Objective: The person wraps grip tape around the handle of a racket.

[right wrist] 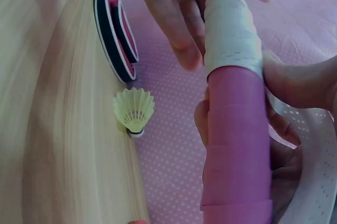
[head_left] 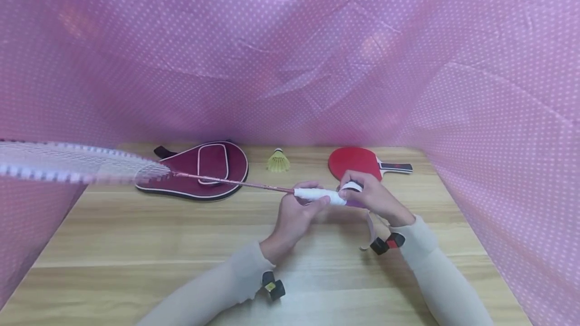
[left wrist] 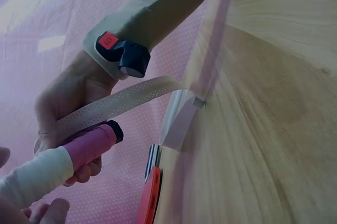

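Observation:
A badminton racket (head_left: pixel 235 183) is held level above the table, its strung head (head_left: pixel 86 162) reaching left. My left hand (head_left: pixel 294 213) holds its handle near the shaft, between thumb and fingers. White perforated grip tape (left wrist: pixel 124 100) is wrapped over the shaft-side part of the handle; the butt-side part (right wrist: pixel 237 145) shows purple, with a black end cap (left wrist: pixel 117 131). At the edge of the white wrap, my right hand (head_left: pixel 371 195) pinches the tape, thumb on one side and fingers behind. The loose tape end hangs below the right wrist.
Along the back of the table (head_left: pixel 181 286) lie a maroon paddle case (head_left: pixel 213 162), a yellow shuttlecock (head_left: pixel 278 160) and a red table tennis paddle (head_left: pixel 353 161). A pink dotted cloth (head_left: pixel 290 54) encloses the back and sides.

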The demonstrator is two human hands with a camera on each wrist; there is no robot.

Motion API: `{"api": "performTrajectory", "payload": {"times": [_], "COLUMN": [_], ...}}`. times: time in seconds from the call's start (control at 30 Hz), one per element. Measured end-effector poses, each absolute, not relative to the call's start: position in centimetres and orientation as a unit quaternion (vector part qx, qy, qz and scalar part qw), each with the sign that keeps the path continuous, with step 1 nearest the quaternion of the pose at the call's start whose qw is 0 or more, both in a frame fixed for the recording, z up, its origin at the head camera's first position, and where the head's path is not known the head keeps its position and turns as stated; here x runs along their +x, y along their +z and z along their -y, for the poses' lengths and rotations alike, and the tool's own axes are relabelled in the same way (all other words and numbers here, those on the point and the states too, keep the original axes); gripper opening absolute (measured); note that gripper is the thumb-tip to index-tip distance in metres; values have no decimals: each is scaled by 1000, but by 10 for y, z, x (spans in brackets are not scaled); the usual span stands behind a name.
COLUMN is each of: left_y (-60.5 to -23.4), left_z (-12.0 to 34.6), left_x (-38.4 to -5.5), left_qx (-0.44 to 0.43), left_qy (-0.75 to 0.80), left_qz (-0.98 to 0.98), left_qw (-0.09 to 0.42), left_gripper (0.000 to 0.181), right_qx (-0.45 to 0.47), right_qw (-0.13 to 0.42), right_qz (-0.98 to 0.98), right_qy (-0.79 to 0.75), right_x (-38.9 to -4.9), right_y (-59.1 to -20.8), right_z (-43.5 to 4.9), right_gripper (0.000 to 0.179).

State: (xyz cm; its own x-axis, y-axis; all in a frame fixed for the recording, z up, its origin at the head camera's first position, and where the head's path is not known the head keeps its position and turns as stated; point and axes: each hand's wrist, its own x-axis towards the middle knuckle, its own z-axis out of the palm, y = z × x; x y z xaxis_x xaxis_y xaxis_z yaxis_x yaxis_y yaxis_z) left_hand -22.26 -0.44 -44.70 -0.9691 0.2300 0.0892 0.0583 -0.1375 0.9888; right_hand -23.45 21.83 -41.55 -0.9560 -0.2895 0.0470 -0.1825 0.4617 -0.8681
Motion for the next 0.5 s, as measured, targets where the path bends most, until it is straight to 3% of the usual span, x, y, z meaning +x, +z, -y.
{"api": "performTrajectory", "payload": {"times": [0.3,0.5], "left_y": [-447,-445], "left_z": [2,0], "left_x": [-217,-213], "left_qx": [65,70], "left_qy": [732,722], "left_qz": [-676,-687], "left_qw": [49,34], "left_gripper": [34,34], "right_qx": [-188,-169], "right_qw": [39,36], "right_qz": [-867,-886], "right_qy": [-460,-430], "right_x": [-232,-227], "right_y": [-415,-409], "right_z": [-219,-227], "right_gripper": [20,18]}}
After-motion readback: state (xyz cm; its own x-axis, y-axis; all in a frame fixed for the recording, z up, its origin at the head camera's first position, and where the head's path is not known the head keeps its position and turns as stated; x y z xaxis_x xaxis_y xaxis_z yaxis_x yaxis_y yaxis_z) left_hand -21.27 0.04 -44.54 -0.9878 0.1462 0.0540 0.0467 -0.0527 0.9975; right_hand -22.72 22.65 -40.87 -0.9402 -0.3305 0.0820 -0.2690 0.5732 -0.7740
